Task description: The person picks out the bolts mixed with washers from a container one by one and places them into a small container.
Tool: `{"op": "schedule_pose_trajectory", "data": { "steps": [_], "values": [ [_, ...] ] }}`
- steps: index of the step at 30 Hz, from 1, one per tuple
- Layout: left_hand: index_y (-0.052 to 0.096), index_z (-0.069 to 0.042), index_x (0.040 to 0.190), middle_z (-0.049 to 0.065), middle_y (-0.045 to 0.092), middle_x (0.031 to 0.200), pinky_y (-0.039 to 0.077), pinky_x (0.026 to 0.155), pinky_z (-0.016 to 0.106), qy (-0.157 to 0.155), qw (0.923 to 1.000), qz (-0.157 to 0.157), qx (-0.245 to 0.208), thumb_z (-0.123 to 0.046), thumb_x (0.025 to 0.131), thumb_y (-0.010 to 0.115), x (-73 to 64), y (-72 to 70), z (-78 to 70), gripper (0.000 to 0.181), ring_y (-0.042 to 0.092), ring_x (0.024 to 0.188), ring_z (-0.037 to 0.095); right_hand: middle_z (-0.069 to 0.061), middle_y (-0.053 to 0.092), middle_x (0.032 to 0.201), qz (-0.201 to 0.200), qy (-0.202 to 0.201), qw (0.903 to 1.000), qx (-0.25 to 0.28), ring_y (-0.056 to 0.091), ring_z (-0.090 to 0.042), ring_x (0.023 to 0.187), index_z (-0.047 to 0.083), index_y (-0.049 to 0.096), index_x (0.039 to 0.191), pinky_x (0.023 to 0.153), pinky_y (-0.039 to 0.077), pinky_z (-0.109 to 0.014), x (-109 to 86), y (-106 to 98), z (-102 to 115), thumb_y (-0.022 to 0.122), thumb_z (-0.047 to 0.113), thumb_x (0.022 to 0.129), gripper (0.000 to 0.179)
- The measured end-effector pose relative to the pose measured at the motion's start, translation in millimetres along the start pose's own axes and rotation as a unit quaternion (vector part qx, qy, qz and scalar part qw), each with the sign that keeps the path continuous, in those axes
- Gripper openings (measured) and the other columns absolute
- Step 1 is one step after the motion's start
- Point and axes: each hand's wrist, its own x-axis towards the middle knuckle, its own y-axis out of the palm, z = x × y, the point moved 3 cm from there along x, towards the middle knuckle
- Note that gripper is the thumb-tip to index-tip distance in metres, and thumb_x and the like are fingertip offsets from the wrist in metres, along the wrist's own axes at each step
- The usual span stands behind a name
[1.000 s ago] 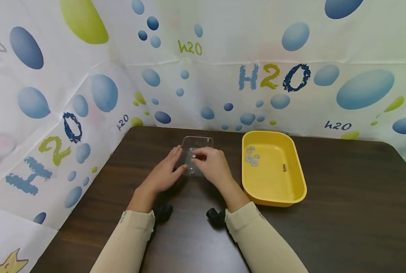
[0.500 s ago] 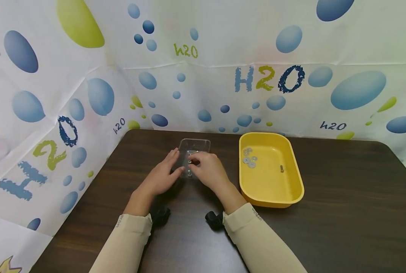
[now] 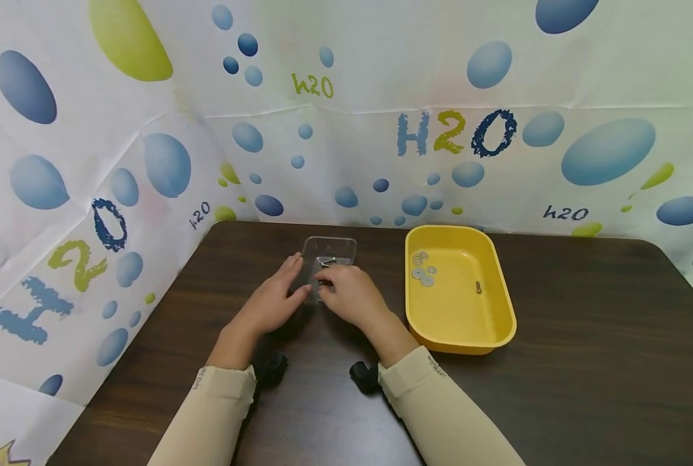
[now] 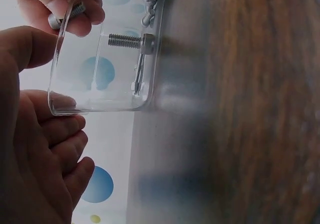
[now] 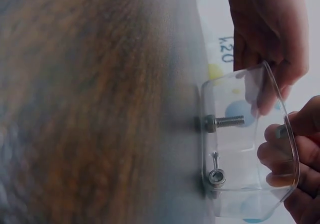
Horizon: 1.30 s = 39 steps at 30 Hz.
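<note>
A clear plastic box (image 3: 330, 244) stands on the table between my hands. My left hand (image 3: 272, 302) rests along its left side with fingers extended, touching the wall. My right hand (image 3: 355, 294) reaches over the near part of the box. Between its thumb and fingers it pinches a metal screw (image 4: 67, 15), held near the box's top edge. Inside, one socket-head screw (image 5: 223, 123) stands upright on its head. Another screw (image 5: 216, 177) lies with its socket facing the right wrist camera. More small metal hardware (image 4: 138, 79) lies on the box floor, its kind unclear.
To the right stands a yellow tray (image 3: 500, 285) holding several flat washers (image 3: 418, 273) at its left and one small screw (image 3: 478, 287). A dark wooden table (image 3: 585, 349) lies underneath. A white printed sheet (image 3: 358, 162) hangs behind and to the left.
My right hand has moved toward the near end of the box and now hides the screw seen there before. The left hand stays by the box. The head view has shifted slightly.
</note>
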Motion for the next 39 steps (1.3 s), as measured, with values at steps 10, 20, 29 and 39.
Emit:
{"op": "schedule_pose_trajectory", "data": {
  "steps": [10,20,29,39],
  "values": [
    [0.024,-0.004,0.156,0.006,0.014,0.166,0.024,0.118,0.054,0.002,1.0000,0.006,0.001,-0.045,0.102,0.046,1.2,-2.2,0.9,0.071,0.015,0.152,0.026,-0.005,0.072,0.111,0.032,0.020,0.9993,0.004,0.067,-0.020,0.101,0.010,0.073,0.114,0.093,0.054,-0.038,1.0,0,3,0.062,0.013,0.094,0.024],
    [0.024,-0.003,0.156,0.007,0.014,0.166,0.024,0.118,0.055,0.004,1.0000,0.005,0.007,-0.045,0.102,0.046,2.1,-4.4,-0.8,0.071,0.015,0.152,0.028,-0.003,0.072,0.114,0.067,0.014,0.9974,-0.023,0.066,-0.019,0.108,0.012,0.074,0.114,0.095,0.053,-0.037,1.8,1,4,0.058,0.018,0.097,0.025],
    [0.025,-0.003,0.155,0.007,0.015,0.165,0.024,0.118,0.056,0.002,1.0000,0.003,0.006,-0.044,0.102,0.047,2.2,-1.8,-0.5,0.071,0.015,0.152,0.028,-0.003,0.072,0.114,0.079,0.011,0.9963,-0.032,0.065,-0.019,0.107,0.012,0.074,0.115,0.096,0.053,-0.036,0.6,1,4,0.057,0.019,0.097,0.025],
    [0.025,-0.004,0.156,0.009,0.015,0.165,0.023,0.117,0.057,-0.005,0.9999,0.010,0.008,-0.044,0.102,0.047,2.7,-2.4,0.2,0.070,0.014,0.152,0.028,-0.003,0.073,0.109,0.030,0.008,0.9990,0.033,0.067,-0.015,0.094,0.011,0.074,0.115,0.089,0.056,-0.031,-1.8,-32,14,0.059,0.015,0.097,0.024]
  ]
}}
